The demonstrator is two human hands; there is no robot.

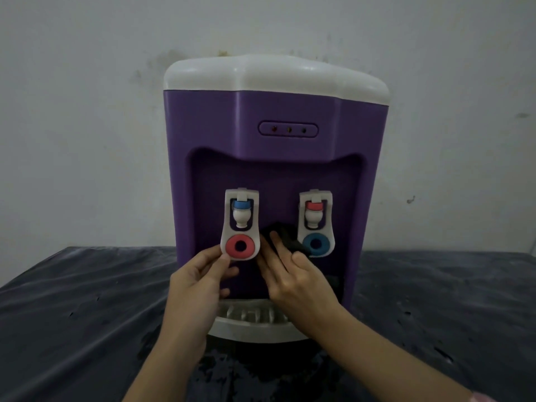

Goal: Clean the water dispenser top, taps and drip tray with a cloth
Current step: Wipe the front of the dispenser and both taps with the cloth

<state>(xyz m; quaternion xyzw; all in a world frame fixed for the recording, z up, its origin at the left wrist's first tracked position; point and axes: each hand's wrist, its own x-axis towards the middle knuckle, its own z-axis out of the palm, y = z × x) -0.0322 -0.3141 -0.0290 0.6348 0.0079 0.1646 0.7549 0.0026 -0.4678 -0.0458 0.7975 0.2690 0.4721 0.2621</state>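
Right hand (293, 281) covers most of dark cloth (285, 237); cloth edges merge into shadowed recess. Both hands hide middle of drip tray (249, 316) grille. Left hand (197, 288) fingertips hidden behind left tap lever (240, 227). Forearms cut off by bottom edge. Indicator lights (288, 129) too small to read.

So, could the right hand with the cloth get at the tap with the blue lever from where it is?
Probably yes. The right hand presses the dark cloth right beside the tap with the blue lever, and nothing stands between them; the left hand is busy at the other tap.
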